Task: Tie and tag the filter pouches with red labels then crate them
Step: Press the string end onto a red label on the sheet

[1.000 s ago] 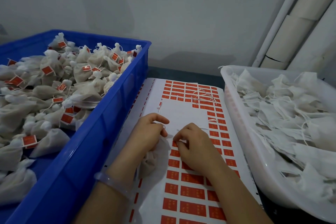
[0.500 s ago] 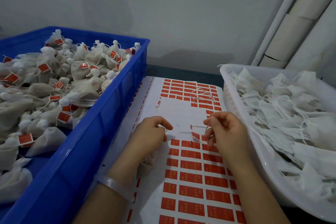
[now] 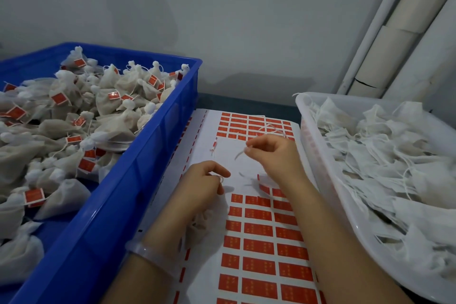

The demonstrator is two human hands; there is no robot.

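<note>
My left hand [image 3: 202, 186] rests on the label sheet [image 3: 259, 242] and grips a white filter pouch [image 3: 201, 223] at its neck; most of the pouch is hidden under the palm. My right hand [image 3: 274, 153] is raised a little above the sheet's blank middle. Its thumb and forefinger pinch a thin white string [image 3: 239, 155]. One red label [image 3: 262, 187] curls up from the sheet just below that hand. The blue crate [image 3: 138, 180] on the left holds several tied pouches with red tags [image 3: 60, 98].
A white tray [image 3: 318, 155] on the right is piled with loose untied pouches [image 3: 385, 155]. A bunch of loose strings [image 3: 271, 129] lies at the far end of the sheet. A grey wall and pale pipes [image 3: 385, 39] stand behind.
My right hand has moved from beside the left hand out to the right and then up and away, drawing the string with it. The left hand has stayed on the pouch.
</note>
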